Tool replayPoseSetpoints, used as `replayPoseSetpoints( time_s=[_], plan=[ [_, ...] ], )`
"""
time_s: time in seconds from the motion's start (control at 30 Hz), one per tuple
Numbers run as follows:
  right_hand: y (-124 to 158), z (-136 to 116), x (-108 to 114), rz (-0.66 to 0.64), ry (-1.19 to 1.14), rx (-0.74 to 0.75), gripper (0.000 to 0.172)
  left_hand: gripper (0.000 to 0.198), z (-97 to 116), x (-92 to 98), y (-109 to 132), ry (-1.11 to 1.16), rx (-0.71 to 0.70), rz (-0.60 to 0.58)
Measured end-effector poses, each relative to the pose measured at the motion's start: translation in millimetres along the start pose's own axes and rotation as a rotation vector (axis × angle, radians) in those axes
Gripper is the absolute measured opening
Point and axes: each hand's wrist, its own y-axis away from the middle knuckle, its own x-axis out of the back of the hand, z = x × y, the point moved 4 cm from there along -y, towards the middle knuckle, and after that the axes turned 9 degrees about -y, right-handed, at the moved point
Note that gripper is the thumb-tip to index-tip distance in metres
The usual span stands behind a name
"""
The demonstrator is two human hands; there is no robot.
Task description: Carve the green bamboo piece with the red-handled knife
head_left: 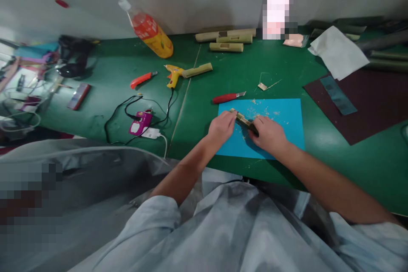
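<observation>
Between my two hands lies a short bamboo tube [242,120], slanted over a blue sheet [288,136]. My left hand [222,127] is closed on its upper left end. My right hand [269,134] is closed around the lower right end, where something dark shows at the fingers; I cannot make out whether it is a separate tool. Pale shavings [274,113] are scattered on the sheet. Just beyond its top left edge rests a red-handled knife [228,97], its blade pointing right.
A yellow glue gun [174,77] touches a bamboo piece [199,70]; its cord runs to a purple adapter [140,123]. Nearby are an orange cutter [142,80] and a drink bottle [153,34]. More bamboo tubes [226,46] lie along the wall. A dark board [376,106] lies right.
</observation>
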Motion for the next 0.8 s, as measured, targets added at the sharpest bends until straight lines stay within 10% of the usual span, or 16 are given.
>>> replayPoseSetpoints(
  time_s=[0.8],
  plan=[
    [0.6,-1.3,-1.3,-0.005,0.004,0.015,0.021,0.034,4.3,1.6,2.6,0.011,-0.001,-0.029]
  ],
)
